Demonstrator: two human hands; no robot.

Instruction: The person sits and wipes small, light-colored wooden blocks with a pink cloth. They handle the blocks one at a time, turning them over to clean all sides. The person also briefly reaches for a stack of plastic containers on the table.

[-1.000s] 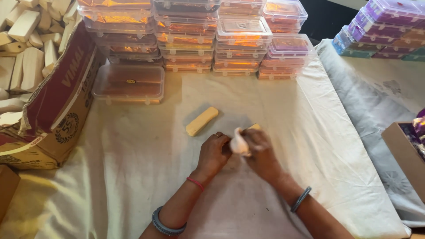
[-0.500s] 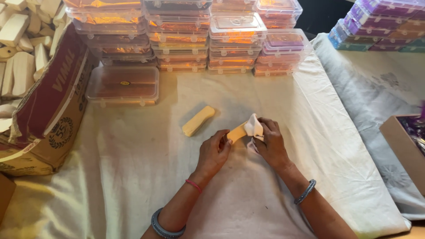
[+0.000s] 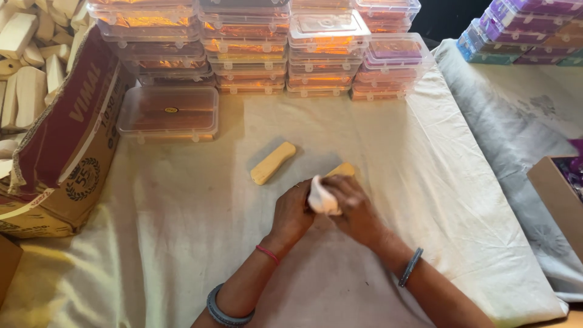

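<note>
My left hand (image 3: pixel 293 211) grips the near end of a yellow soap bar (image 3: pixel 342 169) that lies on the cream cloth (image 3: pixel 182 231). My right hand (image 3: pixel 351 208) presses a small white rag (image 3: pixel 320 198) onto that bar, so only the bar's far end shows. A second yellow soap bar (image 3: pixel 273 163) lies loose on the cloth, a little to the upper left of my hands.
Stacks of clear plastic boxes (image 3: pixel 255 48) with orange foil line the back; one single box (image 3: pixel 169 113) sits in front. A torn cardboard carton (image 3: pixel 67 140) spills pale bars (image 3: pixel 27 73) at left. Purple boxes (image 3: pixel 528 30) stand at back right, a brown carton (image 3: pixel 555 194) at right.
The rag, lifted off at the bar's far end half a second ago, has slid back toward me along the bar. The loose bar has not moved.
</note>
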